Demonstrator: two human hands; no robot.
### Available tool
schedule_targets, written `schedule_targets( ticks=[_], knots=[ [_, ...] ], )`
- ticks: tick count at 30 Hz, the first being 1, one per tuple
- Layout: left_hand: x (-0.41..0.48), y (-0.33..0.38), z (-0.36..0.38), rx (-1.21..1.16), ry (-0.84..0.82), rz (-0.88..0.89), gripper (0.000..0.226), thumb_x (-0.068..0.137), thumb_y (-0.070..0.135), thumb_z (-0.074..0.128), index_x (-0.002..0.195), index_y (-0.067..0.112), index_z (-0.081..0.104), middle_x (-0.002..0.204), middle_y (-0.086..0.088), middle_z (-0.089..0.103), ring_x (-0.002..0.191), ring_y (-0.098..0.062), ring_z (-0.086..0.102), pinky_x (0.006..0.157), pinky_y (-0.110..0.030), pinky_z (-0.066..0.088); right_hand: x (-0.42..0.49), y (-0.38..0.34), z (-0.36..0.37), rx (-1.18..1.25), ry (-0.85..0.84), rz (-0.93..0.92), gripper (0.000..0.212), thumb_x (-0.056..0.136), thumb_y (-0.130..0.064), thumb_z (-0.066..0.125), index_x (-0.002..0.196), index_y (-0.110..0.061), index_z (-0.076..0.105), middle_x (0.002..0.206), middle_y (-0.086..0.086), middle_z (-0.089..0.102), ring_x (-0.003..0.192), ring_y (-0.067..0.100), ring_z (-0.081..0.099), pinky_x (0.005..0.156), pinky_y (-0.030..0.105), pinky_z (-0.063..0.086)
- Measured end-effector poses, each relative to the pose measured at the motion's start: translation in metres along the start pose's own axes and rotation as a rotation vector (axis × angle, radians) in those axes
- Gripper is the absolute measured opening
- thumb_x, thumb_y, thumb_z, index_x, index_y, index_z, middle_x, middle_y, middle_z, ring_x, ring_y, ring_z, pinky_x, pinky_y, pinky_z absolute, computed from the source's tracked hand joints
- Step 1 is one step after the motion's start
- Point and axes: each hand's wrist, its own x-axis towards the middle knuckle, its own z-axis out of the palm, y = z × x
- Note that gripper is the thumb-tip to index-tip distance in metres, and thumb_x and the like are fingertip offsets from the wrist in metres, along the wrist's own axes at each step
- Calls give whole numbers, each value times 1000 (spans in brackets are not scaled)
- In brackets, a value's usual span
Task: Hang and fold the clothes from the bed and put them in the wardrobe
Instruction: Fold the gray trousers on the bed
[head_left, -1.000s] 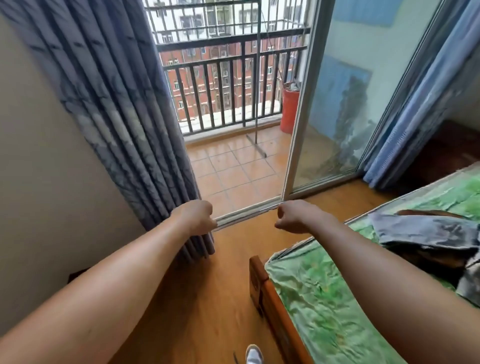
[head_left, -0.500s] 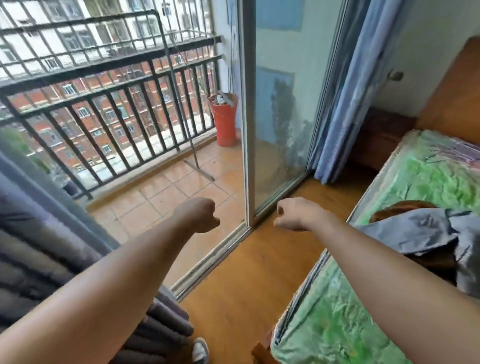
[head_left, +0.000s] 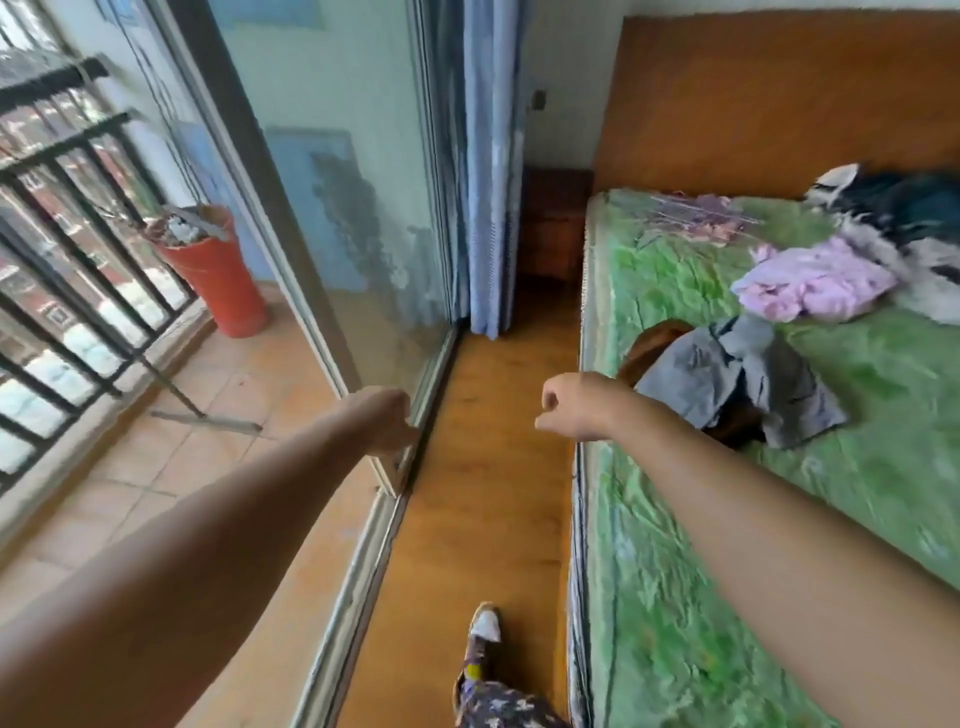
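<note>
Head view: both hands hold nothing. The left hand (head_left: 392, 421) is curled into a fist in front of the grey-framed sliding glass door (head_left: 332, 218), and the right hand (head_left: 571, 408) is fisted above the wooden floor (head_left: 498, 467). The crumpled grey garment (head_left: 743, 384) lies nearest on the green-covered bed (head_left: 675, 597), with a lilac garment (head_left: 815, 283) beyond it. It would be best to step closer, open the right hand and lift the grey piece by one edge. A blue curtain (head_left: 488, 182) hangs in the corner.

Bright daylight from the balcony (head_left: 156, 441) — motion blur, edges bowed
</note>
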Motion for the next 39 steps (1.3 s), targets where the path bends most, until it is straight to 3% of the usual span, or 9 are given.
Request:
schedule_targets(
  ticks=[5, 9, 12, 19, 23, 26, 29, 34, 39],
  knots=[
    [106, 55, -19, 25, -64, 161, 51, 72, 51, 57, 114, 25, 65, 117, -3, 65, 105, -27, 63, 91, -43, 55, 53, 62, -18, 40, 11, 111, 20, 88, -40, 60, 89, -21, 62, 93, 6, 65, 85, 26, 63, 78, 39, 54],
    [186, 122, -43, 119, -101, 326, 46, 84, 47, 58, 125, 25, 62, 121, -1, 65, 111, -24, 62, 92, -43, 54, 96, 123, -44, 125, 0, 191, 21, 95, -35, 57, 92, -14, 57, 91, 6, 60, 87, 27, 61, 77, 40, 51],
    [238, 173, -58, 181, -108, 435, 47, 88, 47, 59, 128, 24, 60, 130, 0, 62, 118, -23, 59, 97, -42, 52, 112, 169, -57, 161, 24, 266, 26, 98, -31, 54, 78, -17, 46, 73, 5, 47, 67, 23, 47, 61, 36, 37],
    [330, 292, -76, 325, -180, 652, 55, 81, 53, 55, 129, 27, 58, 137, -1, 57, 127, -26, 54, 100, -44, 49, 118, 269, -51, 352, 20, 519, 39, 87, -32, 57, 61, -19, 32, 54, 2, 27, 51, 22, 28, 58, 38, 24],
    [386, 361, -72, 438, -232, 806, 59, 84, 50, 54, 134, 20, 55, 137, -6, 57, 128, -28, 53, 103, -45, 47, 127, 311, -44, 478, -3, 687, 29, 90, -37, 59, 71, -17, 48, 72, 5, 54, 68, 23, 54, 57, 32, 36],
    [430, 411, -66, 502, -257, 909, 57, 80, 52, 52, 127, 22, 59, 131, -6, 61, 122, -28, 58, 99, -44, 51, 148, 343, -42, 543, -18, 783, 20, 91, -37, 58, 92, -17, 61, 91, 7, 64, 82, 24, 62, 69, 34, 48],
    [482, 460, -56, 546, -285, 976, 47, 85, 43, 55, 129, 24, 57, 132, -5, 58, 123, -29, 57, 99, -43, 50, 180, 377, -39, 577, -6, 879, 23, 90, -36, 57, 100, -16, 61, 97, 7, 64, 87, 25, 63, 74, 34, 50],
    [565, 535, -34, 600, -340, 1121, 64, 62, 53, 40, 117, 28, 62, 122, -1, 61, 120, -28, 55, 95, -45, 51, 232, 425, -31, 706, -12, 1047, 24, 91, -34, 55, 108, -19, 60, 100, 0, 57, 92, 23, 58, 77, 34, 49],
    [605, 622, -14, 696, -318, 1266, 45, 89, 44, 53, 129, 23, 54, 129, -5, 54, 118, -29, 56, 95, -43, 50, 263, 480, -5, 800, -56, 1156, 37, 91, -35, 51, 123, -18, 58, 114, 6, 62, 98, 27, 60, 83, 37, 54]
  ],
)
